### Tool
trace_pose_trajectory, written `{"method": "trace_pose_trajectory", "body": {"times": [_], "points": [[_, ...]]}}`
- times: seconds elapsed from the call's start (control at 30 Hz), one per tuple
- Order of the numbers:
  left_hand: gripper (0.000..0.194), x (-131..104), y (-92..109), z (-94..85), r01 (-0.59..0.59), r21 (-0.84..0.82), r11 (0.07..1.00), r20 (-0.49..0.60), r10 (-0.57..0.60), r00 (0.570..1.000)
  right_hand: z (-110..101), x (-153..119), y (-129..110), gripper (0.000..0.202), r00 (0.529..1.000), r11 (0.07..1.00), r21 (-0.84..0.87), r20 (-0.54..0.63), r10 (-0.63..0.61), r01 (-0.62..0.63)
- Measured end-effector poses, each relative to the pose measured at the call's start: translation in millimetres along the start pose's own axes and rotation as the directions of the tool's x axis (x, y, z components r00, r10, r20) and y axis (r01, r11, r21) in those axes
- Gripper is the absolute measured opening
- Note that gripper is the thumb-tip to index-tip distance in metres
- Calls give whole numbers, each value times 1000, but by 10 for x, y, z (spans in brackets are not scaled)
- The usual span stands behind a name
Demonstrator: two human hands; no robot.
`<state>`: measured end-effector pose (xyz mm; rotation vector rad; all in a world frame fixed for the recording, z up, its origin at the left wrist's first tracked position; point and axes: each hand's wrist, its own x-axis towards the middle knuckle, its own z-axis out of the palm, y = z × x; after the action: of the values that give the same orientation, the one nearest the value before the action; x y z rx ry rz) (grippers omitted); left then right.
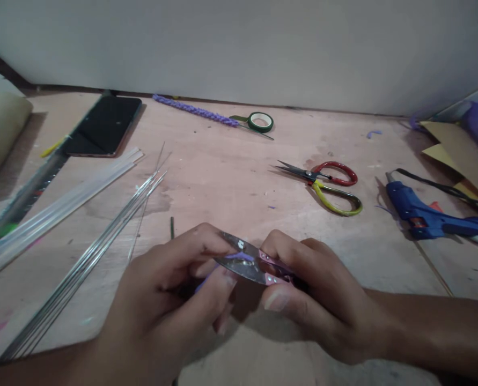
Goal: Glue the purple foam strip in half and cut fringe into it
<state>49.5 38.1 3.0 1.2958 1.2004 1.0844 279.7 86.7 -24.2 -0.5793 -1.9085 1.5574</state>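
My right hand [311, 289] is closed on pink-handled thread snips [244, 268], whose two dark blades point left and stand apart. Between the blades lies a purple strip [243, 256]. The other end of that strip is pinched in my left hand [178, 295], with the thumb and forefinger close to the blade tips. Part of the strip is hidden behind my left fingers. A short dark green stem end [172, 228] shows just above my left hand.
Thin metal wires [114, 230] and clear glue sticks [65, 209] lie left, near a phone [105, 126]. Behind are a purple braided stem [198, 111] and green tape [260, 122]. Red-and-yellow scissors [311, 176] and a blue glue gun [416, 209] lie right, by brown paper [456, 145].
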Motion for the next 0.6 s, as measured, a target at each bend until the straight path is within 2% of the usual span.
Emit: {"method": "trace_pose_trajectory", "body": {"times": [0.13, 0.27, 0.47, 0.6], "points": [[17, 25, 32, 28, 32, -69, 997, 8, -32, 999, 0, 41, -13, 37, 1000, 999, 33, -21, -6, 6], [31, 52, 65, 51, 65, -132, 989, 15, -63, 998, 10, 58, -19, 35, 1000, 998, 63, -31, -3, 5], [41, 36, 74, 15, 38, -125, 991, 19, -36, 999, 8, 14, 7, 34, 1000, 995, 97, -18, 15, -13], [41, 16, 81, 3, 52, -142, 988, 21, -49, 999, 1, 11, 18, 33, 1000, 996, 93, -4, 9, -9]]}}
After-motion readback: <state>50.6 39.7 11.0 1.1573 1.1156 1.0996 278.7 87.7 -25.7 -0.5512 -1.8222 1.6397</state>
